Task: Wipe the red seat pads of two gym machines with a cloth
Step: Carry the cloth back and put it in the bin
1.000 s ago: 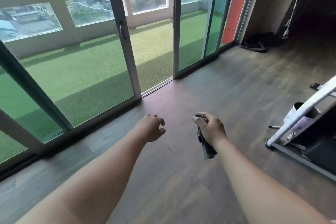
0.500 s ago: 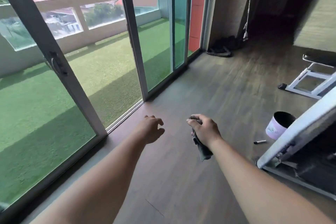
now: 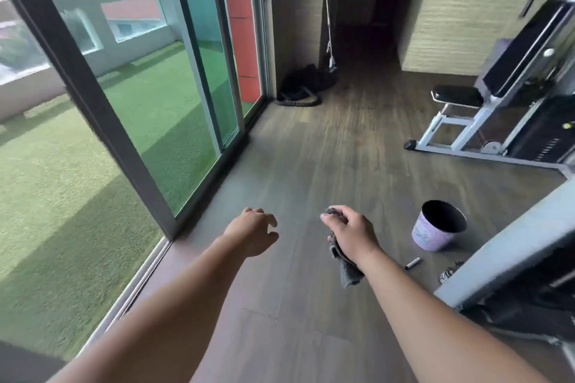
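Our right hand (image 3: 351, 235) keeps its fingers clamped on the cloth (image 3: 348, 267), ready for wiping; our left hand (image 3: 253, 235) hangs free, fingers loosely curled, empty.

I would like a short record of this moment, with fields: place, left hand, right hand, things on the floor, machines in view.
place: gym room, wooden floor, glass sliding doors at left
left hand: empty, fingers loosely curled
right hand: gripping a dark cloth
floor items: lilac bucket, small pen-like object
machines: bench with black pads; no red pad visible
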Tool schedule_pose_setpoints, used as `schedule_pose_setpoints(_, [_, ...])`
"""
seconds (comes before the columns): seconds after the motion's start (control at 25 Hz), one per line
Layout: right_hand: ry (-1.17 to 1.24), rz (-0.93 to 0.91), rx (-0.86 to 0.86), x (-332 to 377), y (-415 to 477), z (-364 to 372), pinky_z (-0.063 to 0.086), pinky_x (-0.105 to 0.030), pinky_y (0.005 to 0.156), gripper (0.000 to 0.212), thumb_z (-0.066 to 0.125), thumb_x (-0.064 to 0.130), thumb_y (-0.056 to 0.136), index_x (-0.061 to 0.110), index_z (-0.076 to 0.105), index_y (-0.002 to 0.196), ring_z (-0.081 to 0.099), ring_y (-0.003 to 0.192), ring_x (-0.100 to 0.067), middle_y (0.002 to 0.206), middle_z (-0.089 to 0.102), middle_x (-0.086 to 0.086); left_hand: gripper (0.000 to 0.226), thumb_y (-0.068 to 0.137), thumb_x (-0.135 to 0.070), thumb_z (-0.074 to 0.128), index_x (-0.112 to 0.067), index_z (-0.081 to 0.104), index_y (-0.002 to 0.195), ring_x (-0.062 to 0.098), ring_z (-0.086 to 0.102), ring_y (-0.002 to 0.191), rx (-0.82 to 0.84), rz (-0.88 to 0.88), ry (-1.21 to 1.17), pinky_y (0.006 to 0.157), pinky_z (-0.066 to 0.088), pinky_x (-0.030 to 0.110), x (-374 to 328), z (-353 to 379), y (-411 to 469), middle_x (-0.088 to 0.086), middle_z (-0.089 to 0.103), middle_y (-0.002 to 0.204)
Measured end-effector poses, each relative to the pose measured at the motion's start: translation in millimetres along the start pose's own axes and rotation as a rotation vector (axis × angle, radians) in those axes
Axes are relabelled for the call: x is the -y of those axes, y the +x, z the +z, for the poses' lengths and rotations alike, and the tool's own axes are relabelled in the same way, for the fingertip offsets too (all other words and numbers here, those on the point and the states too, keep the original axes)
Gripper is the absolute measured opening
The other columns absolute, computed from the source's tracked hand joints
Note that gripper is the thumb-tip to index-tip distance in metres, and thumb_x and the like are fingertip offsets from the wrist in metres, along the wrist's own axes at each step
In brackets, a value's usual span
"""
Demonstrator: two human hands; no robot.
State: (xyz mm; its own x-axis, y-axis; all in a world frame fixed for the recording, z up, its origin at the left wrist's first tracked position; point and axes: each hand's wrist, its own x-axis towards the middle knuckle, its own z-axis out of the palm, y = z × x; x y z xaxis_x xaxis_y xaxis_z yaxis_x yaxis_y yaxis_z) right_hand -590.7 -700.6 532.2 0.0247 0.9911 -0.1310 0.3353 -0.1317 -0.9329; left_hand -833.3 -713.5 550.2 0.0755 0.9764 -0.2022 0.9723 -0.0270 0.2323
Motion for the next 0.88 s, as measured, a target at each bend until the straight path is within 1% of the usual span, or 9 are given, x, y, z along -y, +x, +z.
schedule_pose_setpoints(0.08, [0.03,0.037,-0.098,2.4,44.2,-12.6,0.061,-0.046,0.083,0.038,0.07,0.063,0.067,0.04,0.07,0.097,0.075,0.087,-0.023,0.086,0.075,0.009,0.037,0.097,-0.045,0.057,-0.034,0.063,0.132,0.021,0.042,0.131,0.036,0.084,0.02,0.095,0.049,0.038,-11.4,-19.2,68.5,-0.003,0.061,0.125])
schedule_pose_setpoints(0.2, [0.056,0.083,-0.225,-1.9,105.8,-42.1,0.062,-0.047,0.083,0.04,0.072,0.066,0.066,0.043,0.07,0.099,0.075,0.089,-0.025,0.091,0.075,0.007,0.037,0.096,-0.046,0.056,-0.035,0.063,0.131,0.02,0.043,0.13,0.049,0.221,0.064,0.094,0.05,0.038,-46.5,-33.7,161.9,-0.003,0.06,0.127])
schedule_pose_setpoints(0.28, [0.071,0.114,-0.308,-14.7,153.5,-70.7,0.061,-0.049,0.084,0.042,0.072,0.067,0.066,0.043,0.069,0.101,0.075,0.091,-0.027,0.093,0.076,0.007,0.037,0.096,-0.045,0.056,-0.034,0.063,0.13,0.021,0.045,0.13,0.076,0.314,0.077,0.097,0.05,0.039,-83.0,-29.7,226.4,-0.003,0.06,0.128])
schedule_pose_setpoints(0.36, [0.073,0.144,-0.372,-27.6,198.4,-103.5,0.061,-0.051,0.084,0.042,0.072,0.066,0.066,0.042,0.069,0.101,0.075,0.09,-0.029,0.088,0.075,0.007,0.037,0.096,-0.044,0.056,-0.032,0.064,0.13,0.023,0.046,0.129,0.11,0.394,0.073,0.098,0.05,0.039,-123.9,-22.5,282.6,-0.001,0.061,0.128])
schedule_pose_setpoints(0.52, [0.053,0.189,-0.468,-37.2,270.2,-169.5,0.059,-0.047,0.086,0.037,0.071,0.065,0.065,0.045,0.068,0.096,0.074,0.087,-0.028,0.085,0.077,0.004,0.037,0.095,-0.044,0.056,-0.033,0.064,0.13,0.022,0.046,0.13,0.151,0.493,0.052,0.1,0.049,0.04,-198.2,-25.3,376.9,-0.003,0.062,0.131])
schedule_pose_setpoints(0.64, [0.071,0.234,-0.551,-44.2,322.7,-213.4,0.059,-0.049,0.086,0.039,0.073,0.064,0.065,0.041,0.07,0.096,0.074,0.086,-0.028,0.079,0.074,0.006,0.037,0.096,-0.044,0.056,-0.033,0.063,0.131,0.02,0.046,0.131,0.162,0.562,0.061,0.1,0.049,0.04,-242.3,-38.8,446.7,-0.003,0.061,0.132])
schedule_pose_setpoints(0.76, [0.085,0.274,-0.66,-49.8,371.1,-247.1,0.058,-0.045,0.09,0.038,0.073,0.061,0.066,0.036,0.072,0.095,0.073,0.088,-0.021,0.084,0.076,0.01,0.037,0.097,-0.045,0.056,-0.033,0.062,0.132,0.021,0.045,0.132,0.19,0.651,0.106,0.1,0.048,0.038,-284.7,-45.6,518.5,-0.002,0.06,0.133])
schedule_pose_setpoints(0.88, [0.103,0.319,-0.765,-48.3,410.6,-272.2,0.058,-0.043,0.09,0.037,0.071,0.061,0.067,0.038,0.071,0.096,0.074,0.086,-0.023,0.088,0.076,0.009,0.038,0.097,-0.045,0.055,-0.033,0.061,0.133,0.023,0.045,0.132,0.203,0.772,0.156,0.1,0.048,0.037,-326.8,-46.0,587.8,-0.001,0.06,0.134])
